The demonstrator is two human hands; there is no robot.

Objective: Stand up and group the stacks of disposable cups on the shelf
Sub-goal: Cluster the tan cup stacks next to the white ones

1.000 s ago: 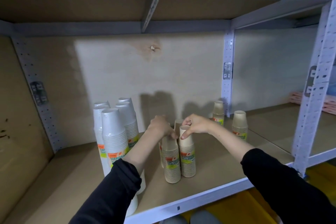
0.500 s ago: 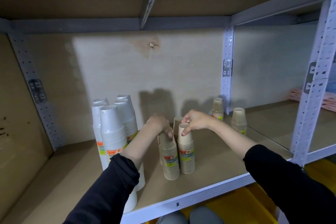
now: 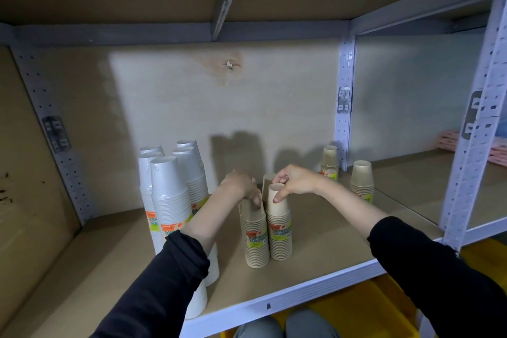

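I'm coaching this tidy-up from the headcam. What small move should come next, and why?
Probably let go with the right hand and reach for the nearer stray brown stack. The middle brown stacks already stand upright and touching, while two brown stacks are apart by the post, the other farther back.

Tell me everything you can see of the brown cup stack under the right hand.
The brown paper cup stack is a column of nested, upside-down cups, kraft-coloured, wrapped in clear film with an orange, yellow and green label partway down. It stands upright on the brown board shelf, near the front edge, pressed against a matching brown stack on its left. The right hand pinches its top cup, thumb on the near side. Another brown cup top shows just behind it.
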